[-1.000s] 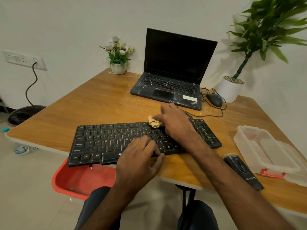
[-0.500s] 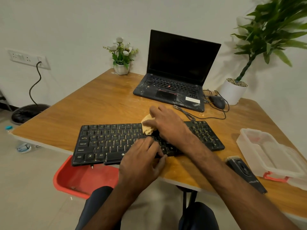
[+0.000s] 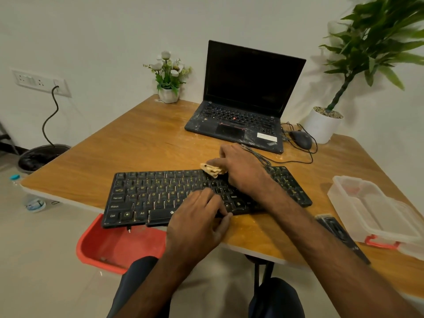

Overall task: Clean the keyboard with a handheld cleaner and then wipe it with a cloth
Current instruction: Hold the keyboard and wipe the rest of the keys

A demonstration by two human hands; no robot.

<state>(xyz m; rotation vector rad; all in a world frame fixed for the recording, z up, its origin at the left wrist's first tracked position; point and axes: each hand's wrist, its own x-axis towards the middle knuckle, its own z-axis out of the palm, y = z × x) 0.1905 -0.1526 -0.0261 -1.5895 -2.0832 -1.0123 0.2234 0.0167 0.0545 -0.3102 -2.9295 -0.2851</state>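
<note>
- The wooden table [image 3: 137, 152] lies under both hands and reaches far beyond them.
- The open laptop [image 3: 241, 111] stands behind the right hand, with its screen dark.
- The black keyboard [image 3: 156, 193] lies under both hands, and most of it extends to the left of them.
- A clear plastic box [image 3: 376, 210] sits well to the right of the right forearm.
- A red tub [image 3: 119, 244] is on the floor, below and to the left of the left hand.
- The left hand [image 3: 197, 223] rests on the keys near the front edge, with the fingers almost flat and holding nothing.
- The right hand [image 3: 243, 168] is at the back edge of the keyboard, and its fingers are curled around the cloth.
- The black handheld cleaner [image 3: 337, 232] lies on the table just to the right of the right forearm, and no hand touches it.
- The small tan cloth [image 3: 212, 169] sticks out to the left of the right hand's fingers and is pressed on the top row of keys.
</note>
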